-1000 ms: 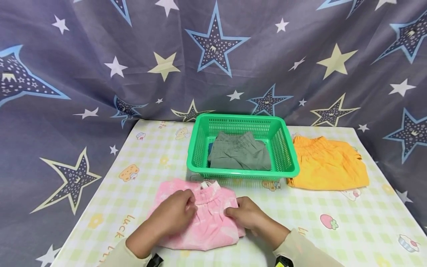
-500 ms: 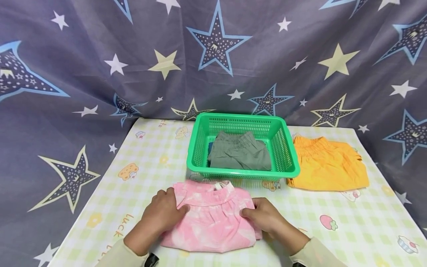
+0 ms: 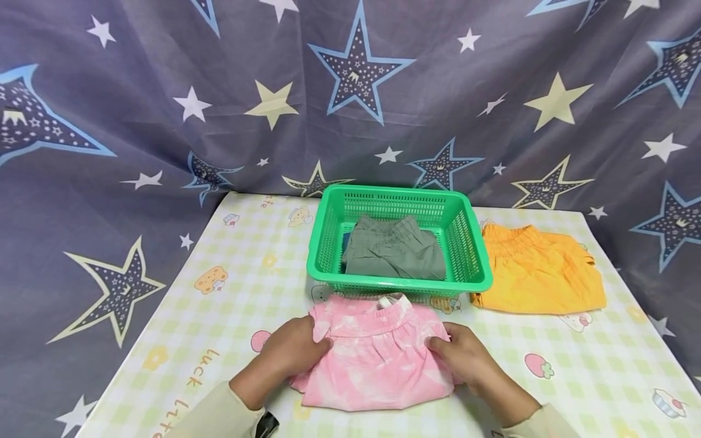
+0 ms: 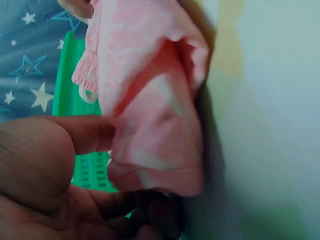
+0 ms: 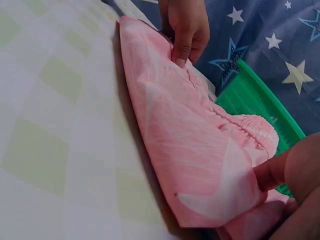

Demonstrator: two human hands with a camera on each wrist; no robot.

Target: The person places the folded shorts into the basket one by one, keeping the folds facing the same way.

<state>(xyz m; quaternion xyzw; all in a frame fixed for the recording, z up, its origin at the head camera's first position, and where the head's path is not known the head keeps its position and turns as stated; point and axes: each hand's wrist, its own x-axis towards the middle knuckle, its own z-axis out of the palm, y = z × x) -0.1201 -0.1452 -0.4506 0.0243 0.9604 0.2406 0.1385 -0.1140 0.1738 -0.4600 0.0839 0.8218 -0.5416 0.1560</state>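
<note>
Folded pink-and-white shorts (image 3: 378, 368) with a gathered elastic waistband lie in front of the basket, waistband toward it. My left hand (image 3: 296, 347) pinches their left edge, thumb on top and fingers beneath. At the opposite edge my right hand (image 3: 465, 356) holds the cloth in the same way. In the left wrist view, the folded end of the shorts (image 4: 155, 130) sits between thumb and fingers, and a white loop hangs from the waistband. The right wrist view shows the right thumb against the cloth, with those fingers (image 5: 300, 215) partly hidden.
A green plastic basket (image 3: 317, 255) stands at the back middle, with folded grey shorts (image 3: 394, 249) inside and something blue beneath. Folded orange shorts (image 3: 539, 267) lie right of the basket. The checked tablecloth (image 3: 246, 231) covers the table, and a star-patterned curtain (image 3: 219, 61) hangs behind.
Both hands have moved to the right together with the pink shorts. The left hand has shifted from the waistband to the left edge. Basket and orange shorts have stayed put.
</note>
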